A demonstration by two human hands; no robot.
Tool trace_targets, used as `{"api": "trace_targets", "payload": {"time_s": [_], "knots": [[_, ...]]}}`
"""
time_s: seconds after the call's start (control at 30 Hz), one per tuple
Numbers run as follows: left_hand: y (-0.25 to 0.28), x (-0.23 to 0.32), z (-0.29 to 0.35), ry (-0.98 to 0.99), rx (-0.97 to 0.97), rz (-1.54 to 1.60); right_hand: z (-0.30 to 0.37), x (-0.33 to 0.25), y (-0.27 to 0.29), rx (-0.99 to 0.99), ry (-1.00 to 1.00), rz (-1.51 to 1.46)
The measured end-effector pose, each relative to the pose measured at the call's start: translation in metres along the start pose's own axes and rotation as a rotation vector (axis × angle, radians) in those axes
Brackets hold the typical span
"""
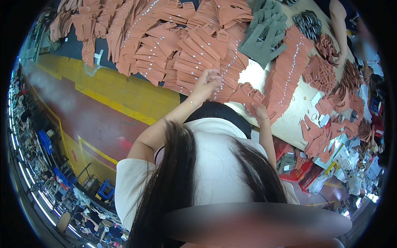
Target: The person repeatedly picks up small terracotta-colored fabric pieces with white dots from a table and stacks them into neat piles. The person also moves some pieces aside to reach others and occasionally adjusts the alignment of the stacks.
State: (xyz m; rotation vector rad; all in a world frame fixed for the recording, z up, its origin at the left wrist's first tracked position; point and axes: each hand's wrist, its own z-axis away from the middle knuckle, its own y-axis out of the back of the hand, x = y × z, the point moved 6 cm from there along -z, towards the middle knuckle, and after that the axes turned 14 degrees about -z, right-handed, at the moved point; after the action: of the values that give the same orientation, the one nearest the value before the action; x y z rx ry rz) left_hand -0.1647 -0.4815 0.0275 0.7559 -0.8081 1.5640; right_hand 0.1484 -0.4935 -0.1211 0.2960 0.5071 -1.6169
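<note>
My right hand [260, 112] grips the edge of a small bundle of terracotta fabric belts [245, 96] with covered buckles, close to my body at the table's near edge. To its left, my left hand [206, 84] hovers over a long overlapping row of terracotta belts [198, 62] with small white tags. Its fingers are loosely bent and apart, with nothing seen in them. Just right of my right hand lies another long fanned row of terracotta belts [288, 74] with a line of white tags. A pile of dark green belts [263, 35] rests beyond both hands.
At the right, another person's arm [340, 35] reaches down to bunches of terracotta belts [320, 74]. Black buckles [307, 24] are heaped at the far right. Red crates [295, 170] stand below the table's right side. Yellow and red floor [103, 107] lies to my left.
</note>
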Motion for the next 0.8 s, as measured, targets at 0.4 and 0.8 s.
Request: {"api": "trace_targets", "payload": {"time_s": [0.4,0.8], "knots": [[0.044,-0.015,0.009,0.117,0.02,0.052,0.027,-0.001,-0.014,0.23,-0.008,0.349],[0.033,-0.004,-0.006,0.115,-0.145,-0.018,0.09,-0.027,0.015,0.395,0.216,0.421]]}}
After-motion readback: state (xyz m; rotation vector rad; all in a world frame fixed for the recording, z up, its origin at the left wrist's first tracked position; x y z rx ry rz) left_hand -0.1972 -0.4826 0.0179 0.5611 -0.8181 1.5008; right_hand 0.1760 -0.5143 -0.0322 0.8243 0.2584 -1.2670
